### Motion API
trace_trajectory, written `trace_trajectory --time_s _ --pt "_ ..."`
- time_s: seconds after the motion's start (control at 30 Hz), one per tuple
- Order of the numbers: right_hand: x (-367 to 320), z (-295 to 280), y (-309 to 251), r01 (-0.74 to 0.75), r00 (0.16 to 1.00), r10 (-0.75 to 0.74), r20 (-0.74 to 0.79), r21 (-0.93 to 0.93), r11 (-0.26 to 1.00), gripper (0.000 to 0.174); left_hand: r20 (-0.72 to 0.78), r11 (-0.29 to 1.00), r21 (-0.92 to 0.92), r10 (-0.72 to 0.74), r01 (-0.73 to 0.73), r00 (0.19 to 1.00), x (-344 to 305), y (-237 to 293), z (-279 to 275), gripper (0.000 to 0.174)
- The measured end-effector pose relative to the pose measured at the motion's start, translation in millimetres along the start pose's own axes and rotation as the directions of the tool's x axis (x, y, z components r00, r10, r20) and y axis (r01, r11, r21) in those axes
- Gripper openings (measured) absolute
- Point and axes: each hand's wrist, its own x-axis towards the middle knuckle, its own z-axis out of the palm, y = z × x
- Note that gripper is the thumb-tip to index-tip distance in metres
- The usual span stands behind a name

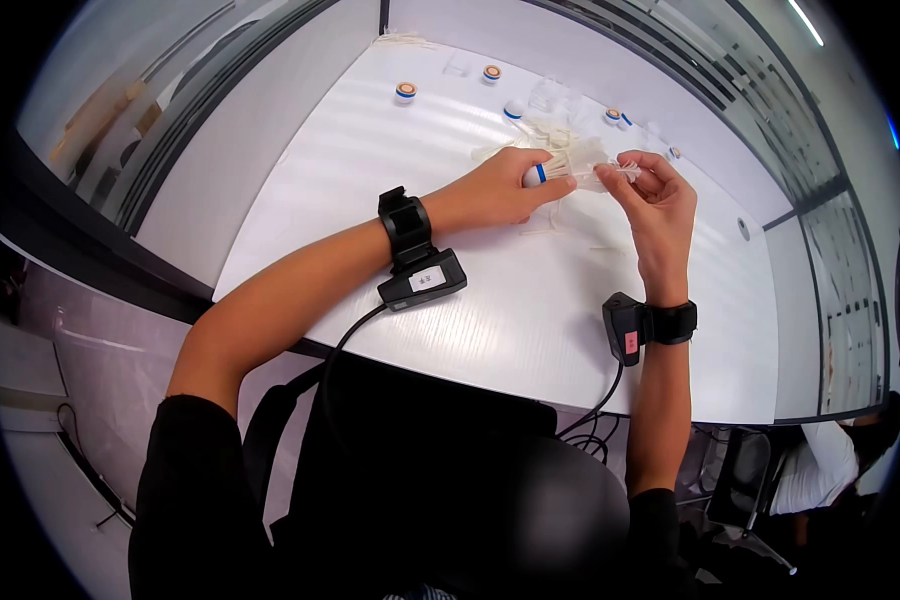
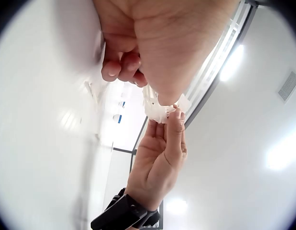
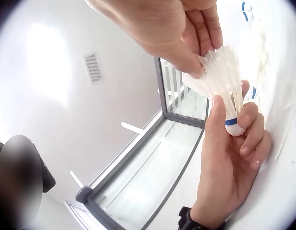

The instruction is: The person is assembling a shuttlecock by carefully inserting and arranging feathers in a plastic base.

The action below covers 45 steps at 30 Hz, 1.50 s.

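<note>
A white feather shuttlecock [image 1: 581, 160] with a blue band is held between both hands above the table. My left hand [image 1: 485, 192] grips it low, with fingers and thumb around the cork [image 3: 234, 130] and the lower quills. At the feathered end, my right hand [image 1: 663, 208] pinches the feathers between thumb and fingers. Seen from the left wrist, the feathers [image 2: 156, 111] show between the two hands, while the palm hides the cork. Behind the hands, a heap of loose quills [image 1: 542, 132] lies on the tabletop.
Several shuttlecock corks, including one at the left [image 1: 405, 93] and another near the back [image 1: 491, 74], stand on the white table [image 1: 420, 345]. Loose feathers [image 1: 550, 96] lie by the rear partition. A round cable hole [image 1: 743, 229] is at the right. Another person [image 1: 828, 465] sits beyond the partition.
</note>
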Motion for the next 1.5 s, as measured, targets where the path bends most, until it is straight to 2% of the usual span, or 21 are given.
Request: trace_trajectory --time_s 0.1,0.17,0.37,0.47,0.77,1.0,1.1,1.2,1.3,1.4,1.5 --pt "-1.8 0.6 0.4 -0.023 0.998 0.021 0.058 0.024 0.999 0.024 0.002 0.999 -0.029 0.036 -0.036 0.999 -0.4 -1.1 1.5 0.037" --pt "-6.1 12.2 2.6 0.01 0.998 -0.008 0.067 -0.032 0.999 0.025 0.013 0.999 -0.003 0.033 -0.033 0.999 -0.2 -0.5 1.1 0.036" --pt "-3.9 7.0 1.2 0.018 0.998 -0.017 0.055 -0.027 0.999 0.026 0.076 0.998 -0.012 0.059 -0.058 0.995 3.4 -6.1 0.0 0.036" --pt "-6.8 9.4 0.3 0.212 0.977 -0.205 0.055 -0.253 0.944 0.028 0.06 0.992 0.027 0.125 -0.127 0.99 6.5 -18.3 1.5 0.036" --pt "-11.9 16.5 -11.6 0.405 0.91 -0.402 0.099 -0.411 0.817 0.034 -0.002 0.978 -0.056 0.2 -0.2 0.98 11.5 -25.8 1.1 0.026" --pt "-12.4 18.7 -6.3 0.404 0.913 -0.395 0.104 -0.379 0.833 0.033 0.013 0.979 -0.094 0.185 -0.183 0.983 10.2 -22.5 1.5 0.022" --pt "-11.2 17.6 -3.3 0.414 0.908 -0.405 0.106 -0.372 0.831 0.033 0.078 0.992 -0.089 0.101 -0.094 0.992 9.8 -21.3 -1.5 0.03" --pt "-11.7 19.3 -6.4 0.404 0.914 -0.388 0.121 -0.366 0.838 0.031 0.016 0.975 -0.127 0.183 -0.18 0.983 10.0 -24.5 1.8 0.021" --pt "-11.9 18.3 -7.4 0.381 0.924 -0.365 0.115 -0.355 0.854 0.03 0.027 0.979 -0.093 0.183 -0.18 0.983 11.6 -26.1 0.6 0.021" --pt "-12.8 19.3 -7.8 0.386 0.921 -0.375 0.103 -0.369 0.846 0.029 0.087 0.993 -0.032 0.113 -0.11 0.99 10.5 -21.9 -2.1 0.026" --pt "-14.3 19.6 -9.4 0.377 0.925 -0.365 0.103 -0.372 0.848 0.028 0.08 0.994 -0.052 0.096 -0.092 0.992 8.2 -18.4 -1.6 0.025"
